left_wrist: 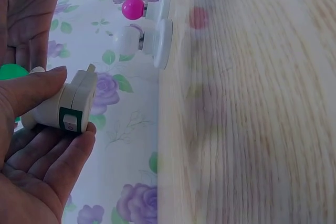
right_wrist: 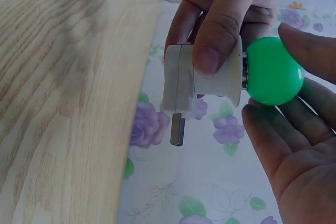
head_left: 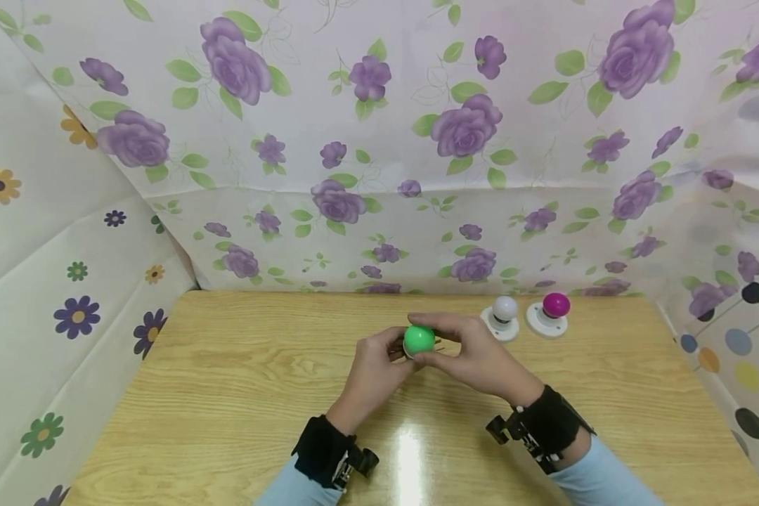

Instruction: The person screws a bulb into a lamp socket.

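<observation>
A white plug-in lamp socket (right_wrist: 218,83) is gripped by my left hand (head_left: 373,365), its thumb laid along the side and its fingers behind and beneath. A round green light bulb (head_left: 419,340) stands at the socket's mouth, with a strip of its metal base showing in the right wrist view. My right hand (head_left: 474,351) pinches that bulb between thumb and fingertips. Metal plug prongs (right_wrist: 177,129) stick out from the socket's far end. A small switch (left_wrist: 70,121) in a dark green panel shows on the socket in the left wrist view.
To the right at the back of the wooden table (head_left: 259,365) stand two round white lamp holders, one with a white bulb (head_left: 504,308), the other with a pink bulb (head_left: 556,305). Flowered sheeting (head_left: 278,246) rises behind the table's back edge.
</observation>
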A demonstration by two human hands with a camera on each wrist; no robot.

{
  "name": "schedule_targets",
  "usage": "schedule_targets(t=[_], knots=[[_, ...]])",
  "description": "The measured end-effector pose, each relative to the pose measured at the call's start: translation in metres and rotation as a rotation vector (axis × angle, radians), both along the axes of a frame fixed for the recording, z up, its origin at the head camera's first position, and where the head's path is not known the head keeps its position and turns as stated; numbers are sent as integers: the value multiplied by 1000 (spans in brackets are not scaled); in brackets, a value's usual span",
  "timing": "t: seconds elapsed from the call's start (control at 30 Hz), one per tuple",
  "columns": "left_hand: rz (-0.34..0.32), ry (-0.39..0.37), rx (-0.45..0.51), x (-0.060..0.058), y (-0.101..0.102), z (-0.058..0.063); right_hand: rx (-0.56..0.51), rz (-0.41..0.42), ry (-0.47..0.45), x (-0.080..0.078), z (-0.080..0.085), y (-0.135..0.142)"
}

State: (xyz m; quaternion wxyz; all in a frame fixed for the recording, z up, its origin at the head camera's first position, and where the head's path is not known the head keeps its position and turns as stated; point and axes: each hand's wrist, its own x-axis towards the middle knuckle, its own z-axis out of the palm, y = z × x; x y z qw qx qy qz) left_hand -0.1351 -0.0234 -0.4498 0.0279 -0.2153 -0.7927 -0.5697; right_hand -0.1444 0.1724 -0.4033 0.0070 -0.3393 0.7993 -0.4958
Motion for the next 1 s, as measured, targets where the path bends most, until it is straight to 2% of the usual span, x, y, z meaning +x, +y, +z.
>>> schedule_targets(t=[0.2, 0.53, 0.77, 0.87, 1.0], knots=[[-4, 13, -5, 0, 1, -1, -24, -14, -32, 2, 1, -1], [-11, 43, 9, 1, 2, -4, -93, -94, -47, 6, -1, -5], [-4, 61, 48, 2, 2, -6, -121, -175, -91, 14, 10, -13], [18, 73, 59, 3, 3, -6, -138, -193, -74, 17, 14, -16], [73, 85, 50, 3, 5, -6, -170, -224, 6, 14, 6, -18]])
